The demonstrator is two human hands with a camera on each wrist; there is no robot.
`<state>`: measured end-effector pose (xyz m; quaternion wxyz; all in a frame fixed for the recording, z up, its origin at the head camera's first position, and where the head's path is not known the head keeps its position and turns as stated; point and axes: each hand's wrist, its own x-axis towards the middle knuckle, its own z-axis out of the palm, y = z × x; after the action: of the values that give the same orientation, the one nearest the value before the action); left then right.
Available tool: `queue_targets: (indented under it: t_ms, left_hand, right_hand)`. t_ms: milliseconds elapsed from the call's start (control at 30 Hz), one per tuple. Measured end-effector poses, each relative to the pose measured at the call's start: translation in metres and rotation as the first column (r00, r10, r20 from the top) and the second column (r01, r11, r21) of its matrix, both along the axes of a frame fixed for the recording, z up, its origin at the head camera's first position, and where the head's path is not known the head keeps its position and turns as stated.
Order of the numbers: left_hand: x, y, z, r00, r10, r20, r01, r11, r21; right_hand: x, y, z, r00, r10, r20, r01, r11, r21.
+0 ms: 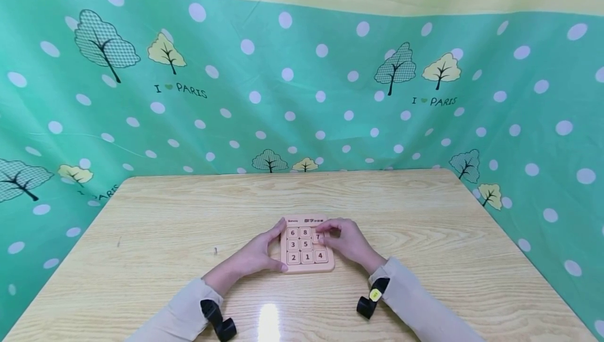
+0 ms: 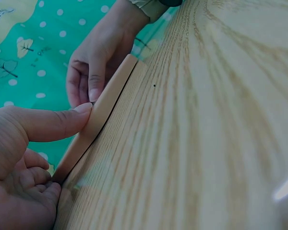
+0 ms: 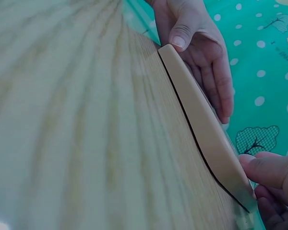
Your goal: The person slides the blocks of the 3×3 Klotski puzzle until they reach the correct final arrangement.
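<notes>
A flat number slide puzzle (image 1: 308,268) in a pinkish wooden frame lies on the table, its numbered square tiles facing up. My left hand (image 1: 257,252) holds the frame's left side, index finger by the upper corner and thumb at the lower one. In the left wrist view that thumb (image 2: 69,122) touches the frame's near side (image 2: 97,120). At the right column, my right hand (image 1: 348,239) pinches the 7 tile (image 1: 318,237) with thumb and index finger. That tile sits slightly below the 6 and 8. Under it is a gap, then the 4 tile (image 1: 320,256).
The light wood table (image 1: 189,216) extends around the puzzle. A green dotted cloth (image 1: 302,95) with printed trees hangs behind and at the sides. Each wrist carries a black strap with a small camera (image 1: 366,306). A bright reflection shows near the front.
</notes>
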<state>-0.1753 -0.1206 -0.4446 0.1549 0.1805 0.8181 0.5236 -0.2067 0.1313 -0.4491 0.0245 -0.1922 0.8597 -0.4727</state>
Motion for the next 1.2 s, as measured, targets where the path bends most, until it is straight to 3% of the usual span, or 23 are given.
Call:
queue_targets:
  t_ms: [367, 667, 1200]
  left_hand:
    - [0.0012, -0.0003, 0.0005, 1.0, 0.002, -0.007, -0.002, 1.0, -0.001]
    - [0.0015, 0.0005, 0.0012, 1.0, -0.002, -0.006, 0.002, 1.0, 0.0]
    - [0.001, 0.0005, 0.0014, 1.0, 0.008, -0.003, -0.008, 1.0, -0.003]
  right_hand:
    - [-0.0056, -0.0048, 0.001, 1.0, -0.005, -0.03, 0.004, 1.0, -0.022]
    - [-0.0015, -0.0034, 0.0059, 1.0, 0.01, 0.003, -0.01, 0.999, -0.044]
    - [-0.0031, -0.0053, -0.0009, 0.998, -0.056, -0.017, 0.055, 0.998, -0.042]
